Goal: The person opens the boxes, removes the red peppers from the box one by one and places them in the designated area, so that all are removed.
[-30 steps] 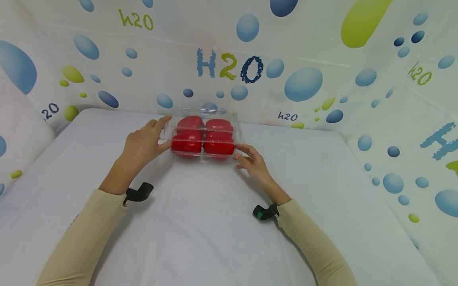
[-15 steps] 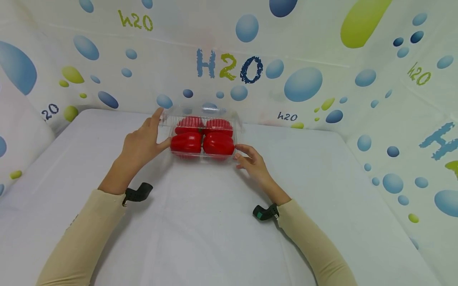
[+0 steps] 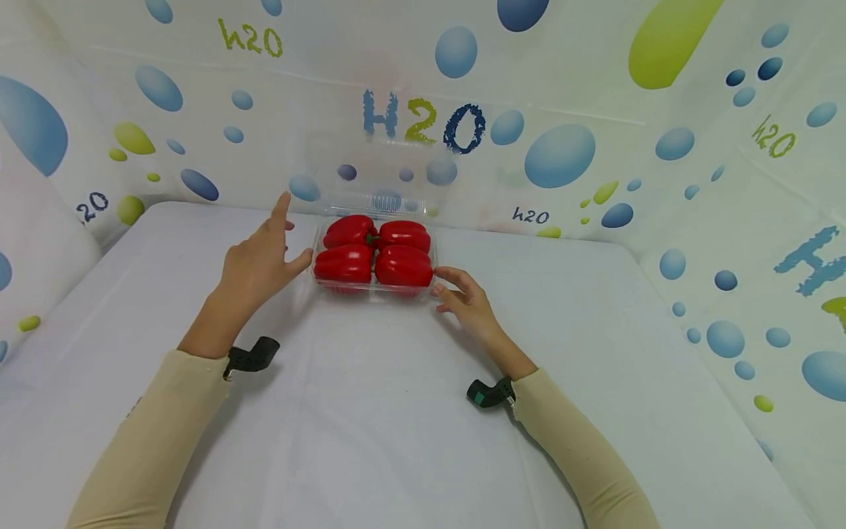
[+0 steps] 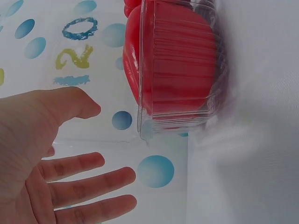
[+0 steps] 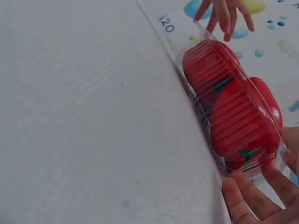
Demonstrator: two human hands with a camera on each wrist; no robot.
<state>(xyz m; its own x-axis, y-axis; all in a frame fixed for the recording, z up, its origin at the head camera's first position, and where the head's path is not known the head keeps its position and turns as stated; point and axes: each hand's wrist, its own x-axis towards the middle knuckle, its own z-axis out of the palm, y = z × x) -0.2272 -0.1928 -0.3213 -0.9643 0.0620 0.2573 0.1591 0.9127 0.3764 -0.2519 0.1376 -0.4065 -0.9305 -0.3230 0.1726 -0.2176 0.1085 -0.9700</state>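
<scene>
A person's left hand (image 3: 254, 257) is spread wide and holds nothing, its thumb just beside the left end of a clear plastic container (image 3: 373, 288) near the back edge of a white table (image 3: 406, 411). The container's long axis runs left to right, its top uncovered and its see-through lid (image 3: 353, 206) tipped up at the back, where a barcode label (image 3: 395, 203) shows. Four red peppers (image 3: 344, 264) fill the tray in two rows of two, lying on their sides, with a green stem (image 3: 373, 239) at the middle of the back row. At the right end, the bent fingers and thumb of the right hand (image 3: 471, 307) hold the front corner. A printed backdrop (image 3: 562, 158) rises close behind; tabletop stretches far in front and to both sides.
</scene>
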